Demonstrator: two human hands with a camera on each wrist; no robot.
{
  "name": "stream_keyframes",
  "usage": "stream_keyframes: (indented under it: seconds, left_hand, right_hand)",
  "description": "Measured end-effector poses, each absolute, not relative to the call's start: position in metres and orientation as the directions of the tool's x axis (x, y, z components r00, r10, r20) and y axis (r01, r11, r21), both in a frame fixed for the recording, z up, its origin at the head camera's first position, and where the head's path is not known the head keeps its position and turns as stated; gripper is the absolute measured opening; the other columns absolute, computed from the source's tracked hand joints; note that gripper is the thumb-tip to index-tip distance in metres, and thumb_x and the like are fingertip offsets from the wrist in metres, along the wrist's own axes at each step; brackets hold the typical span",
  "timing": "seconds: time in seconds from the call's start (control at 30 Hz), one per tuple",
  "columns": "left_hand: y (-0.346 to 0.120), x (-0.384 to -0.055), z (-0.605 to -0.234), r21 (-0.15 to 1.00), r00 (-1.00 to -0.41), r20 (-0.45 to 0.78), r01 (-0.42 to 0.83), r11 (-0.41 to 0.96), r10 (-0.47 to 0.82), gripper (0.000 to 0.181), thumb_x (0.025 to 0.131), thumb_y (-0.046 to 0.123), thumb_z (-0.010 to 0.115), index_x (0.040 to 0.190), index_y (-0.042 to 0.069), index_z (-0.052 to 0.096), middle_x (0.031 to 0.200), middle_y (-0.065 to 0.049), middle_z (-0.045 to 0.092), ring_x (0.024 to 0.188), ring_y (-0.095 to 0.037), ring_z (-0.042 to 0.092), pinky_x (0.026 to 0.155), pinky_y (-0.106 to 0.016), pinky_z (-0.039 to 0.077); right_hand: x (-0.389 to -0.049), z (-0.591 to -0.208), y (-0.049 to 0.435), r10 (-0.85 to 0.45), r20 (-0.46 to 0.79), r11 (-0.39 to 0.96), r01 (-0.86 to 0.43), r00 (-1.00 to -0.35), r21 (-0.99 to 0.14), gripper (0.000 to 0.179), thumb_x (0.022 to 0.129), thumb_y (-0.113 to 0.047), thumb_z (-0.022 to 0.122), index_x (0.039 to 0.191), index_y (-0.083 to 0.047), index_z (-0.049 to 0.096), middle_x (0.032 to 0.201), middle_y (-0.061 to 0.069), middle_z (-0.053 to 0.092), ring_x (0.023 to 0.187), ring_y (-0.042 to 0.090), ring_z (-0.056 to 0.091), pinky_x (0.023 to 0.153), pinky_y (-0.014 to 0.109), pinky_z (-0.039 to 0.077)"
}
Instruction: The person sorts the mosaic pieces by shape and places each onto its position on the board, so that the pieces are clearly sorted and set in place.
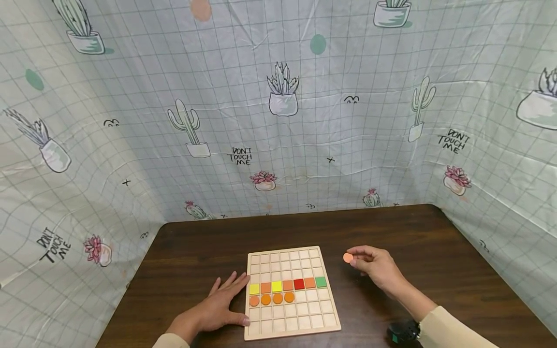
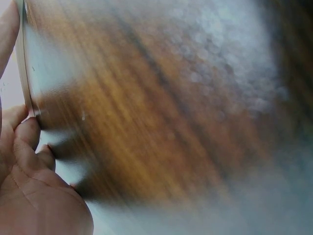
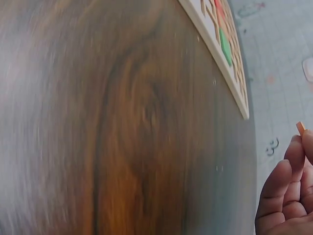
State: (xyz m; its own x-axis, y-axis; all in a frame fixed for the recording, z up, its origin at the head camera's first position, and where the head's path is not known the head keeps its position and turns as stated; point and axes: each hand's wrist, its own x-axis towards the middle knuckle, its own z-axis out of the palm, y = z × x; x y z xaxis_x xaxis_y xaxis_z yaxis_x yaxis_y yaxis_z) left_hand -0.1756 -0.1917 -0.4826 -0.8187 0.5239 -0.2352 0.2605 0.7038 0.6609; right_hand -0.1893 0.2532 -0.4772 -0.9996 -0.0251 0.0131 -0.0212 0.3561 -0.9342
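A pale wooden grid board (image 1: 289, 330) lies on the dark table. Across its middle runs a row of square tiles in yellow, orange, red and green, such as the red tile (image 1: 299, 284) and the green tile (image 1: 320, 282). Directly below, several round orange discs (image 1: 277, 298) fill the left cells of a row. My left hand (image 1: 222, 303) rests at the board's left edge, fingers spread and straight, thumb touching the rim. To the right of the board, my right hand (image 1: 377, 267) pinches a light orange disc (image 1: 347, 257) between thumb and fingers above the table.
The brown wood-grain table (image 1: 209, 241) extends around the board. A patterned curtain (image 1: 304, 145) with cactus drawings hangs behind and on both sides. A black device (image 1: 402, 332) sits by the right wrist, near the sleeve (image 1: 448, 328).
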Motion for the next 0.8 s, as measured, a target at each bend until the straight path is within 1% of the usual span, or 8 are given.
stream_keyframes:
  seconds: [0.13, 0.27, 0.47, 0.53, 0.63, 0.8]
  left_hand:
    - [-0.192, -0.176, -0.483, 0.660, -0.816, -0.237, 0.263, 0.704, 0.527, 0.106, 0.086, 0.055, 0.082, 0.168, 0.013, 0.029, 0.175, -0.013, 0.024, 0.163, -0.045, 0.008, 0.125, -0.073, -0.007]
    - [-0.191, -0.175, -0.482, 0.662, -0.816, -0.236, 0.263, 0.702, 0.528, 0.107, 0.086, 0.053, 0.083, 0.169, 0.014, 0.029, 0.175, -0.013, 0.025, 0.162, -0.047, 0.009, 0.124, -0.074, -0.006]
    - [-0.193, -0.175, -0.485, 0.671, -0.821, -0.224, 0.261, 0.694, 0.525, 0.111, 0.082, 0.064, 0.081, 0.169, 0.018, 0.030, 0.175, -0.013, 0.025, 0.163, -0.046, 0.007, 0.125, -0.072, -0.009]
    - [-0.193, -0.175, -0.486, 0.670, -0.822, -0.227, 0.258, 0.696, 0.523, 0.111, 0.082, 0.066, 0.079, 0.169, 0.020, 0.029, 0.176, -0.011, 0.024, 0.163, -0.044, 0.005, 0.126, -0.070, -0.011]
    - [-0.193, -0.175, -0.485, 0.667, -0.823, -0.225, 0.260, 0.698, 0.521, 0.110, 0.082, 0.065, 0.080, 0.169, 0.019, 0.030, 0.175, -0.013, 0.025, 0.163, -0.045, 0.007, 0.126, -0.071, -0.009]
    - [-0.191, -0.174, -0.482, 0.655, -0.821, -0.240, 0.257, 0.710, 0.518, 0.108, 0.084, 0.056, 0.083, 0.169, 0.014, 0.029, 0.175, -0.012, 0.025, 0.163, -0.044, 0.007, 0.125, -0.073, -0.007]
  right_hand:
    - [-0.188, -0.478, 0.244, -0.037, 0.005, 0.320, -0.017, -0.999, -0.947, 0.030, 0.098, -0.009, 0.075, 0.126, 0.002, 0.072, 0.106, 0.013, 0.079, 0.083, 0.020, 0.067, 0.067, 0.030, 0.056]
    - [-0.186, -0.478, 0.235, -0.054, -0.007, 0.292, -0.009, -0.999, -0.956, 0.030, 0.097, -0.008, 0.076, 0.124, 0.002, 0.072, 0.104, 0.017, 0.078, 0.080, 0.020, 0.066, 0.064, 0.029, 0.053]
    - [-0.182, -0.476, 0.217, -0.101, -0.023, 0.273, -0.005, -0.995, -0.962, 0.028, 0.097, -0.007, 0.075, 0.123, 0.003, 0.072, 0.099, 0.015, 0.078, 0.080, 0.022, 0.065, 0.065, 0.030, 0.053]
    - [-0.181, -0.476, 0.211, -0.123, -0.019, 0.273, -0.015, -0.992, -0.962, 0.028, 0.097, -0.007, 0.075, 0.123, 0.003, 0.072, 0.098, 0.015, 0.078, 0.080, 0.023, 0.065, 0.065, 0.031, 0.054]
    - [-0.178, -0.476, 0.202, -0.162, -0.014, 0.266, -0.030, -0.987, -0.963, 0.028, 0.098, -0.007, 0.074, 0.124, 0.004, 0.072, 0.100, 0.015, 0.077, 0.080, 0.023, 0.065, 0.065, 0.031, 0.055]
    - [-0.176, -0.479, 0.190, -0.208, -0.022, 0.241, -0.030, -0.978, -0.970, 0.028, 0.098, -0.006, 0.073, 0.124, 0.005, 0.072, 0.104, 0.016, 0.078, 0.078, 0.021, 0.063, 0.064, 0.031, 0.054]
